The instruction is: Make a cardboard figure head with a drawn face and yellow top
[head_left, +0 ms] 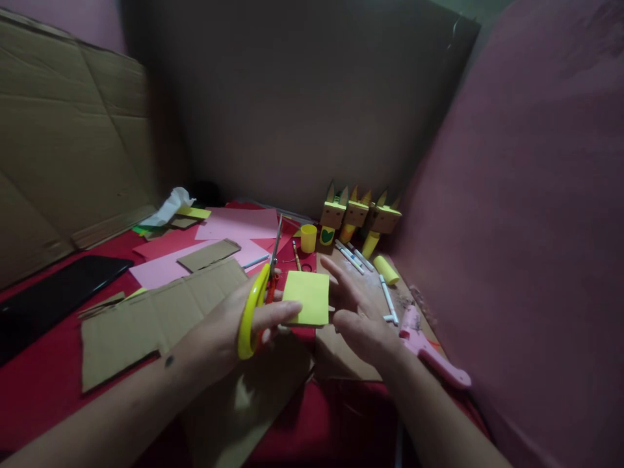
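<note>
My left hand [219,328] holds a yellow paper-faced square [307,296], its thumb lying on the lower left of the face. Whether card backs the paper, I cannot tell. Scissors [254,312] with yellow and red handles hang on the same hand, blades pointing up and away. To the right of the square is my right hand [361,318], its index finger stretched out and thumb apart; the fingertips come close to the square's right edge, and I see nothing held in them.
Cardboard pieces [121,335] and pink paper [238,224] lie on the red cloth at left, near a black flat object [63,292]. Several markers [348,257], a yellow roll [387,270] and a pink glue gun [433,357] lie right. Three cardboard-headed figures [358,214] stand behind.
</note>
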`<state>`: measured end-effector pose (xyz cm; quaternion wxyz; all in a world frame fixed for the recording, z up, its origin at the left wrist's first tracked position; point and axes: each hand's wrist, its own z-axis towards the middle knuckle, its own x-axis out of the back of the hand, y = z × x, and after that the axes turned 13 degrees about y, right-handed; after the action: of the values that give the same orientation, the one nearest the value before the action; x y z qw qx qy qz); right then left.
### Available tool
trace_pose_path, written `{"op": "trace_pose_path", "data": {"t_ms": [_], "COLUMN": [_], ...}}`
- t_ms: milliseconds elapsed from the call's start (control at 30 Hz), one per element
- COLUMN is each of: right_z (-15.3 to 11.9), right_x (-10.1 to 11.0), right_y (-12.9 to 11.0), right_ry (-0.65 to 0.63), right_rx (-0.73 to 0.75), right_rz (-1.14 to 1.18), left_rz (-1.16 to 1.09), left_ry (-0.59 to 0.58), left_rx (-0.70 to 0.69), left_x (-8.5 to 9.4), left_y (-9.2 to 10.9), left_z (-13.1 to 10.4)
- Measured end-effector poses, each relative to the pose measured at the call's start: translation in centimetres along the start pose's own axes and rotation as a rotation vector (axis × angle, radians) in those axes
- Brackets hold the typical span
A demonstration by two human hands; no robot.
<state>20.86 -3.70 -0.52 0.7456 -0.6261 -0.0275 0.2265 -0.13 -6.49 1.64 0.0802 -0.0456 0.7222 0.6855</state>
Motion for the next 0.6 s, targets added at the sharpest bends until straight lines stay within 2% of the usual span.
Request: {"op": "trace_pose_path", "data": {"t_ms": [233, 400, 533, 600], "right_z": [0.3, 0.2, 0.0, 0.0], "right_x": [-0.1, 0.0, -0.3, -0.4], "right_y": [0.4, 0.7, 0.3, 0.2], "right_ry": [0.051, 0.045, 0.012, 0.037], "right_rx": [0.023, 0.103, 0.025, -0.031], "right_rz": [-0.046, -0.040, -0.043, -0.008], "left_rz": [0.043, -0.033, -0.048, -0.012], "left_ry": [0.005, -0.010, 0.075, 0.088], "left_rx": [-0.008, 0.084, 0.076, 0.043], "left_x": [-0.2, -0.6, -1.2, -1.3], "left_y": [-0.5, -0.6, -0.5, -0.7], "left_z": [0.1, 0.3, 0.4, 0.4]}}
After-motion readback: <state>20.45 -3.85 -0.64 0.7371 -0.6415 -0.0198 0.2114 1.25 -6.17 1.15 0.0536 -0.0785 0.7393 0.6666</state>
